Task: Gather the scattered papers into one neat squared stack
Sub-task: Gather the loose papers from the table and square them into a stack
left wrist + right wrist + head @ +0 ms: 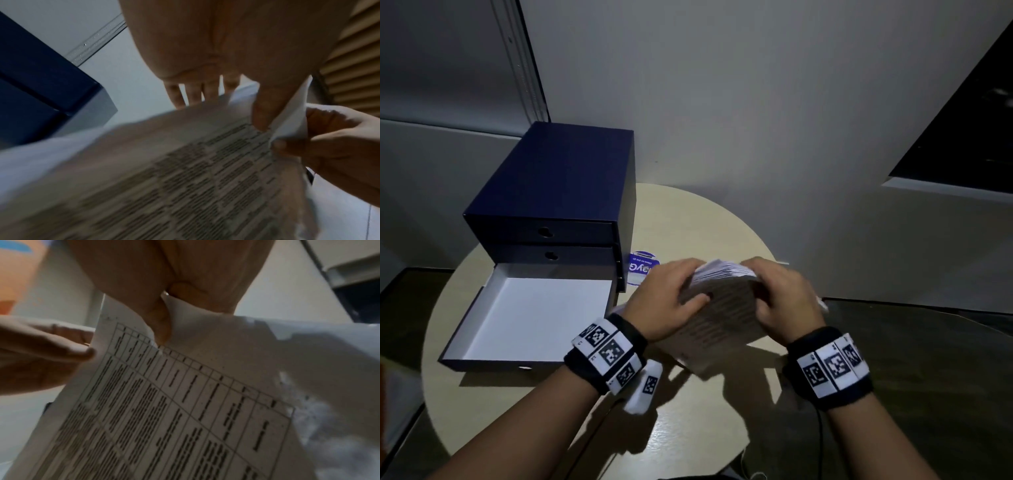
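A bundle of printed papers (722,322), sheets covered in table text, is held tilted above the round beige table (688,428). My left hand (697,282) grips its left side, thumb on the top sheet and fingers behind. My right hand (758,287) grips the right top corner. In the left wrist view my thumb (264,112) presses the papers (185,178) while the right hand (329,146) pinches a curled corner. In the right wrist view the thumb (162,324) pinches the papers (185,402), with the left hand (41,353) at the sheet's edge. The sheets' top edges look fanned and uneven.
A navy drawer box (565,192) stands at the table's back left, its bottom drawer (534,315) pulled out with a white inside. A round blue-and-white label (640,270) lies beside it. A wall rises close behind the table; dark floor surrounds it.
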A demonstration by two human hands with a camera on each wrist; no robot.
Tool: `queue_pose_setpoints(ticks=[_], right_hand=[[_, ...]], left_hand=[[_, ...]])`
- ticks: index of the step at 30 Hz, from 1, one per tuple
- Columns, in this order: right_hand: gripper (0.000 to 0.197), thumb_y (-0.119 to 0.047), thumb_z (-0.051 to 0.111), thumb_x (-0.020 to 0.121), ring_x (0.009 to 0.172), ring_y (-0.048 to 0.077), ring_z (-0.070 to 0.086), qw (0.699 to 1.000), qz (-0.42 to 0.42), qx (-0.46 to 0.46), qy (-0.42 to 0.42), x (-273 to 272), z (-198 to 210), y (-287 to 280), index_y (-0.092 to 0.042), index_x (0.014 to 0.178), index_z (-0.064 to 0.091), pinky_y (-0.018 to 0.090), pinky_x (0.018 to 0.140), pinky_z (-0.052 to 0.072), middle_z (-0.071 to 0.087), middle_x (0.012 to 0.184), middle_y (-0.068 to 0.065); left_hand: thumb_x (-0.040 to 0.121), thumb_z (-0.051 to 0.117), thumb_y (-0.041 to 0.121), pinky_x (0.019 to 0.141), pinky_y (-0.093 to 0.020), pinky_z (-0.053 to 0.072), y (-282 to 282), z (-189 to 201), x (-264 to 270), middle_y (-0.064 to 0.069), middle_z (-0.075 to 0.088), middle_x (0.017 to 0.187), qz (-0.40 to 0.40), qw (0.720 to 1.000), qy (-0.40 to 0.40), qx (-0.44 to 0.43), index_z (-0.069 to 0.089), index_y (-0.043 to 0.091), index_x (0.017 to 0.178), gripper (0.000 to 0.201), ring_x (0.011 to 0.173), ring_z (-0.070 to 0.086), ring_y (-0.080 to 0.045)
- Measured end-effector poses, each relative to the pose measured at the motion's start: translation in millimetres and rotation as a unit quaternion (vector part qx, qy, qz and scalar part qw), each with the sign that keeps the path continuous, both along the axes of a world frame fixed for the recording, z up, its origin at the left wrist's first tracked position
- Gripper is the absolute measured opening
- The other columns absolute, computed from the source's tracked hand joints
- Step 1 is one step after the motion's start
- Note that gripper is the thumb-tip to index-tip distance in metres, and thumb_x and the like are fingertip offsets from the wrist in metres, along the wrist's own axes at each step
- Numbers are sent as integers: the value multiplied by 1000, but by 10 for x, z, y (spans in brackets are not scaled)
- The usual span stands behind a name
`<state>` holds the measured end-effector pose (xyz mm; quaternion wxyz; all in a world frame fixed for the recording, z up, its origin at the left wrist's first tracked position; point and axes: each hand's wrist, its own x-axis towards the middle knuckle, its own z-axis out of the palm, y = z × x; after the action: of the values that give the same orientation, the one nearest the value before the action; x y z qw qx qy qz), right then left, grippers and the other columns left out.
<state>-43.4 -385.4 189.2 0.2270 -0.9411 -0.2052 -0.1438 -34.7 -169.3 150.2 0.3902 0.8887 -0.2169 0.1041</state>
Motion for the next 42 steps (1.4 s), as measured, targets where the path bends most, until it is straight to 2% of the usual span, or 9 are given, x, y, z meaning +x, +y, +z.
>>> queue_pose_setpoints(ticks=[2, 5, 9, 12, 15, 21, 26, 34, 42], right_hand=[[33, -10, 64, 75, 88, 20, 65, 999, 25, 18, -37, 14, 61, 85, -23, 105, 65, 35, 78, 52, 72, 97, -6], [59, -19, 73, 78, 131, 16, 49, 988, -78, 91, -96, 56, -105, 4, -21, 133, 51, 51, 119, 26, 57, 138, 0], [96, -14, 78, 81, 141, 15, 31, 896, -205, 388, 65, 17, -372, -71, -25, 153, 15, 41, 116, 30, 22, 161, 6], [61, -18, 66, 90, 128, 27, 53, 788, -147, 545, 245, 46, -635, -10, -23, 144, 38, 47, 104, 44, 53, 143, 7], [36, -14, 55, 97, 114, 24, 63, 826, -150, 505, 200, 41, -670, 103, -16, 133, 49, 50, 100, 50, 68, 119, 2], [54, -6, 56, 96, 115, 9, 56, 869, -143, 435, 188, -161, -777, 263, -35, 136, 34, 41, 102, 48, 60, 124, -4], [54, -7, 62, 92, 103, -11, 58, 870, -123, 451, 158, -145, -720, 288, -47, 119, 37, 26, 89, 51, 58, 116, -14], [15, -40, 69, 84, 96, 20, 66, 818, -187, 540, 63, 190, -393, 386, -25, 86, 67, 49, 93, 54, 70, 95, -3], [15, -36, 63, 88, 87, 14, 62, 823, -212, 523, 65, 261, -413, 401, -22, 84, 66, 43, 83, 55, 68, 88, -6]], left_hand=[[83, 60, 10, 63, -31, 45, 18, 29, 22, 0, 64, 79, 8, 998, 4, -59, 57, 17, 95, 14, 71, 58, -18], [86, 58, 6, 77, -32, 55, 131, -48, 40, 3, 70, 90, 48, 980, 47, -189, 62, 14, 101, 18, 86, 66, -16], [85, 57, -17, 88, -14, 50, 241, -58, -44, 6, 69, 112, 83, 937, 104, -325, 60, 13, 124, 50, 102, 65, 3], [86, 59, -15, 80, -10, 50, 238, -94, -60, 8, 67, 108, 115, 917, 125, -361, 57, 12, 126, 48, 95, 65, 8], [93, 57, -1, 83, -15, 54, 220, -109, -62, 11, 66, 110, 110, 912, 130, -373, 52, 28, 122, 41, 100, 65, 5], [83, 58, 42, 95, -46, 52, 221, -309, -190, 10, 58, 121, 135, 942, 107, -287, 38, 40, 123, 44, 114, 59, -17], [84, 63, 30, 90, -29, 53, 210, -244, -138, 7, 58, 119, 134, 937, 81, -313, 42, 41, 115, 39, 108, 60, -7], [96, 55, 26, 86, -7, 43, 117, 6, 50, 5, 74, 108, 204, 891, 62, -401, 56, 25, 110, 14, 109, 61, -3], [96, 49, 25, 105, -44, 43, 159, -8, 124, 7, 75, 105, 215, 889, 81, -397, 59, 31, 103, 14, 114, 62, -14]])
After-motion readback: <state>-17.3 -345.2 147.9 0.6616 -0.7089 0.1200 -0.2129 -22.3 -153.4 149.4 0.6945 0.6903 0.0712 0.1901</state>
